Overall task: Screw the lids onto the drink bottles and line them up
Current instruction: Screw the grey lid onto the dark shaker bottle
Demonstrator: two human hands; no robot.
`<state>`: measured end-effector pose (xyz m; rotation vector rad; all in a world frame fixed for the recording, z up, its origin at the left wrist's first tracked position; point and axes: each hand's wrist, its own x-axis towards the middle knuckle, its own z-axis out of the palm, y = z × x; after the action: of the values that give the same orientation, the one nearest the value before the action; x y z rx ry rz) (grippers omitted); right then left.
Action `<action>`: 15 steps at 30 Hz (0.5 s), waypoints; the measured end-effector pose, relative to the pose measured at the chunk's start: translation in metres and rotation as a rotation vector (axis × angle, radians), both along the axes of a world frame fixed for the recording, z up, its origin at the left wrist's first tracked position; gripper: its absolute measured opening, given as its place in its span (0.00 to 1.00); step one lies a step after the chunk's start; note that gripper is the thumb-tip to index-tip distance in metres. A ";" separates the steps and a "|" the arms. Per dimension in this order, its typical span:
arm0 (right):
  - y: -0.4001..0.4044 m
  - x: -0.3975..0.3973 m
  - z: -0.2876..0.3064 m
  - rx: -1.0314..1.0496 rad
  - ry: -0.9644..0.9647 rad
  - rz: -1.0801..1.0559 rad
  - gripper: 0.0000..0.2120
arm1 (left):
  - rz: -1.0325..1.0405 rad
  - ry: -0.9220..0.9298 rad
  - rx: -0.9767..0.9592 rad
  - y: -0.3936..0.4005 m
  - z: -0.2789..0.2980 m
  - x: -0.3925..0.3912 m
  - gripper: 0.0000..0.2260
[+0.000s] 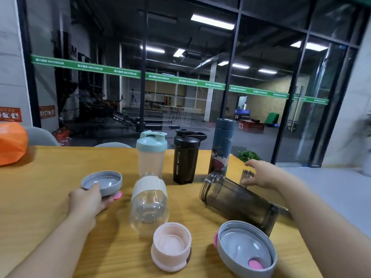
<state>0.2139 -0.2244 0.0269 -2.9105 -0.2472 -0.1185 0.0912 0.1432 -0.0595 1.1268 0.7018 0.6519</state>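
Left hand [86,199] on grey lid [102,182]

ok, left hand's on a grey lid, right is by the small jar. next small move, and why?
Probably lift the grey upturned lid with the left hand, which already grips its near rim. The smoky transparent bottle and clear bottle with a pale sleeve lie open and uncapped. Which one it fits, I cannot tell.

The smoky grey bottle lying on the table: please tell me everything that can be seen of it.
The smoky grey bottle is see-through dark plastic, wide and cylindrical, with a threaded open mouth and no lid. It looks empty. It lies on its side on the wooden table, mouth toward the upright bottles, base toward the near right edge. Neither hand touches it.
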 end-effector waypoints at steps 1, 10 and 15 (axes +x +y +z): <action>0.000 0.001 0.000 0.002 0.026 0.000 0.36 | -0.016 -0.032 -0.029 -0.001 0.001 -0.001 0.15; -0.005 0.004 -0.005 -0.114 0.144 -0.029 0.45 | -0.107 -0.221 -0.196 -0.002 0.006 -0.006 0.18; -0.007 0.006 -0.013 -0.107 0.078 0.003 0.44 | -0.205 -0.369 -0.278 -0.007 0.012 -0.007 0.13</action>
<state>0.2202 -0.2317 0.0135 -3.0133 -0.2516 0.0084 0.0839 0.1360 -0.0479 0.7802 0.3415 0.5476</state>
